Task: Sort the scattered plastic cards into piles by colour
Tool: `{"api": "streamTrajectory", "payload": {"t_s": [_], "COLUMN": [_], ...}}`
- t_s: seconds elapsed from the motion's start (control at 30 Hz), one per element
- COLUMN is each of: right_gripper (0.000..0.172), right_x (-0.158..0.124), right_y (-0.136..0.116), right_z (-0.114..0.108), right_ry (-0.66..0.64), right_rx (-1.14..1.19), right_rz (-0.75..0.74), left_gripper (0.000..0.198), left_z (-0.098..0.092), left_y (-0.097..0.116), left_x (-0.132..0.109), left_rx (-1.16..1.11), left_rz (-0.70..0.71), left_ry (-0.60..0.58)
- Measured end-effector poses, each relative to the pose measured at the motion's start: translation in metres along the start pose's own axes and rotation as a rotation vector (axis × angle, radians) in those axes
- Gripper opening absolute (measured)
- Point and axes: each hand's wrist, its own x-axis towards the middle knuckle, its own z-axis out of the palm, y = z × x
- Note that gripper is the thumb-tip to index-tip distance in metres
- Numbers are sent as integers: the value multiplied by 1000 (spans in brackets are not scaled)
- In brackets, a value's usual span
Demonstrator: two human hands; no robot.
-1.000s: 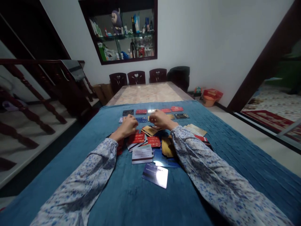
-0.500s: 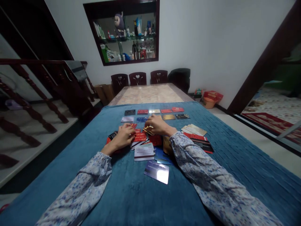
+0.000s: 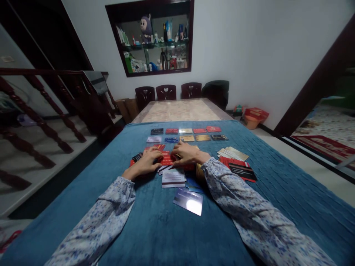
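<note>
A loose heap of plastic cards (image 3: 173,176), red, blue, gold and white, lies on a blue cloth (image 3: 155,229) over the table. My left hand (image 3: 148,161) rests on the heap's left side, fingers curled down onto red cards. Close beside it, my right hand (image 3: 185,154) presses on the middle of the heap with its fingers bent over the cards. Whether either hand grips a card is hidden. Beyond the hands, two tidy rows of cards (image 3: 188,134) are laid out. One shiny blue card (image 3: 188,201) lies alone nearer to me.
Another small pile of pale, red and black cards (image 3: 235,162) sits right of my right arm. Past the cloth lies the bare marble tabletop (image 3: 180,110) with dark chairs (image 3: 166,92) behind it. A wooden stair railing (image 3: 55,107) runs along the left; a doorway opens at right.
Both hands have drawn back from the far rows toward me and now sit on the heap. The second row gained a gold card where my right hand had been.
</note>
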Motion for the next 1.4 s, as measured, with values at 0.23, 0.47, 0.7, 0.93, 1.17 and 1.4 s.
{"api": "streamTrajectory", "payload": {"t_s": [0.23,0.47,0.7,0.93,1.17,1.4], "right_gripper": [36,28,25,21,30,43], "right_x": [0,0,-2,-2,-1,-1], "right_y": [4,5,6,10,13,6], "right_z": [2,1,-1,-1,0,-2], "right_ry": [-14,-1,26,75,78,39], "right_rx": [5,20,37,102,51,-87], "right_rz": [-11,-35,-46,-72,-67,4], "left_gripper": [19,21,27,29,21,28], "left_z": [0,0,2,6,7,9], "left_y": [0,-2,-1,-4,-1,2], "left_x": [-1,-2,-2,-1,-1,1], "left_rx": [-14,-51,-82,-94,-83,-67], "left_rz": [53,142,161,162,180,155], "left_ry": [8,41,48,63,81,132]}}
